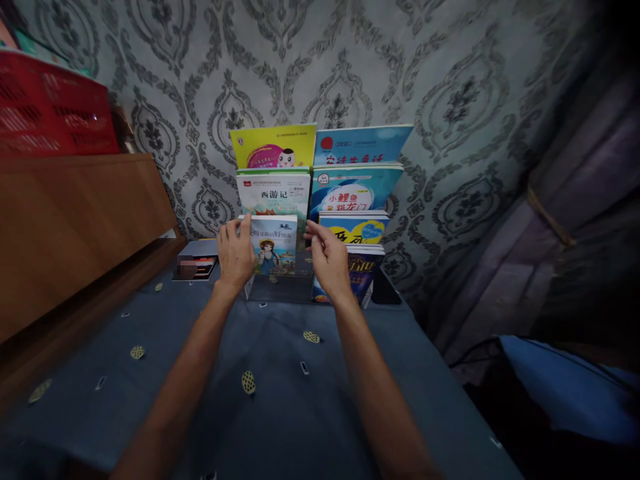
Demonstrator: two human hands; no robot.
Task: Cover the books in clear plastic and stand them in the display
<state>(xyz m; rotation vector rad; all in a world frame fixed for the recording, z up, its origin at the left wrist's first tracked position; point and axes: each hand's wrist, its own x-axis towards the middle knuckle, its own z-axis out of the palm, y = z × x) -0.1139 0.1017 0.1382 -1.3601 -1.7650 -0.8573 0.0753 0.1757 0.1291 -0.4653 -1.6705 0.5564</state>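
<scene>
A tiered rack holds picture books standing upright in two columns. My left hand (pixel 236 253) grips the left edge of a small white and blue book (pixel 275 247) with a cartoon girl on its cover, at the front left of the rack. My right hand (pixel 327 257) is just off that book's right edge, fingers loosely bent and apart, with nothing visible in them. Behind the small book stands a white and green book (pixel 275 190). On the right stand a yellow and blue book (pixel 353 229) and a dark purple book (pixel 363 270), partly hidden by my right hand.
A yellow book (pixel 273 143) and two blue books fill the back rows. Several flat items (pixel 195 263) lie left of the rack; a dark flat object (pixel 386 288) lies right. A red basket (pixel 55 107) sits on a wooden cabinet (pixel 80 233). A curtain (pixel 520 247) hangs right.
</scene>
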